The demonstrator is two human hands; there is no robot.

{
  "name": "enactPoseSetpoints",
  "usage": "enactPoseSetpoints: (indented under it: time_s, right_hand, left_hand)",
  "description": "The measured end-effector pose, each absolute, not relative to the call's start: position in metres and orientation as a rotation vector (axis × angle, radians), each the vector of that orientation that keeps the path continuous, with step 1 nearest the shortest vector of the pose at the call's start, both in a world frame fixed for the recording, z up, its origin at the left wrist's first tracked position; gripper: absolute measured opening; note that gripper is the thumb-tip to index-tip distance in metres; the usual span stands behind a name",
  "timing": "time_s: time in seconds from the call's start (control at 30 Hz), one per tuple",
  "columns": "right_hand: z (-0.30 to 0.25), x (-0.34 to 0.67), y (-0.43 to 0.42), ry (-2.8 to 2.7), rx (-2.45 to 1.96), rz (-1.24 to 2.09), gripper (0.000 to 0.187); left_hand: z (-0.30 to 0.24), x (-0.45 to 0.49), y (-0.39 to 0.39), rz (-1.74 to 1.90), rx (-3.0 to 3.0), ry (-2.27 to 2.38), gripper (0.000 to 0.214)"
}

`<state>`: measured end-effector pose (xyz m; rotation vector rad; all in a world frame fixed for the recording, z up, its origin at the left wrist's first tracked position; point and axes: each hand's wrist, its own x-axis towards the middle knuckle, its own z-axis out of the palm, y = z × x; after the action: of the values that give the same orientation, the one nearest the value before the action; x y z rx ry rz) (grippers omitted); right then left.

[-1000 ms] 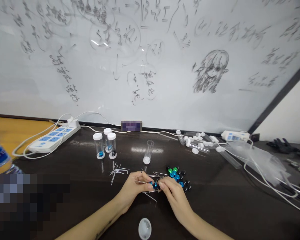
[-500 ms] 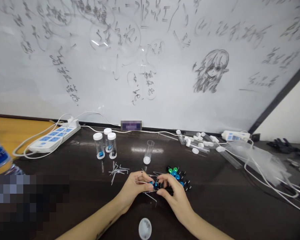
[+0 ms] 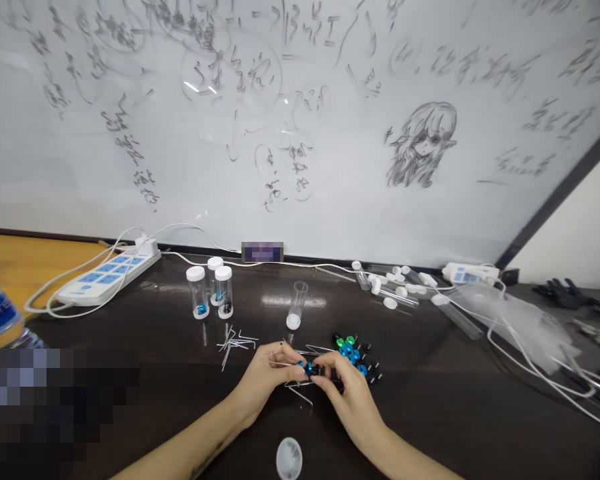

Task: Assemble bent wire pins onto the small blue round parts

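Capped tubes (image 3: pixel 224 292): three clear, smooth cylinders with matt white ends, standing upright; small blue or dark pieces lie at the bottom.
Keys (image 3: pixel 236 343): thin, bright metal rods, mostly bent into an L, in a loose criss-cross heap.
Left hand (image 3: pixel 266 370): thumb and fingers together, clamped on the part's blue end, with a thin rod (image 3: pixel 281 363) across the fingers; a firm, quiet pinch should serve best here.
Cup (image 3: pixel 289 459): whitish, translucent, round, near the table's front edge; its dark contents are too small to tell.
Open tube (image 3: pixel 297 307): clear, capless at the top, white at the base.
Part (image 3: pixel 309 369): between the two hands, blue with a metallic shine, black toward the right; best held with both ends in line, as tilting could make it slip.
Right hand (image 3: pixel 350 387): thumb and forefinger closed on the black end; light, even pressure looks right.
Pile (image 3: pixel 353 353): glossy blue and green discs among black pieces, just beyond the right hand.
Bag (image 3: pixel 513 323): thin, crumpled, cloudy plastic.
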<state>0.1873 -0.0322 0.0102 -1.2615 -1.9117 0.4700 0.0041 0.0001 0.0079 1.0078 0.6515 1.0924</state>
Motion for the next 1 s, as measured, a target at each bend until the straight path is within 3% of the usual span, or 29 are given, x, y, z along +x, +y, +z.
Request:
enactPoseSetpoints:
  time_s: [0.4, 0.67, 0.9, 1.0]
  right_hand:
    - [0.012, 0.187, -0.0345, -1.928, -1.228, 0.529, 0.023]
    - [0.0125, 0.1878, -0.0334, -1.924, -1.234, 0.562, 0.007]
    - [0.0118, 0.1904, -0.0338, -1.934, -1.217, 0.58, 0.021]
    - [0.0126, 0.1901, -0.0347, -1.932, -1.213, 0.57, 0.016]
  left_hand:
    - [0.0079, 0.0035, -0.0001, 1.088, 0.982, 0.628, 0.017]
    - [0.0085, 0.0034, 0.0008, 1.082, 0.982, 0.602, 0.016]
    - [0.0103, 0.0032, 0.0002, 1.08, 0.964, 0.607, 0.016]
    - [0.0104, 0.0029, 0.0004, 1.083, 0.967, 0.606, 0.016]
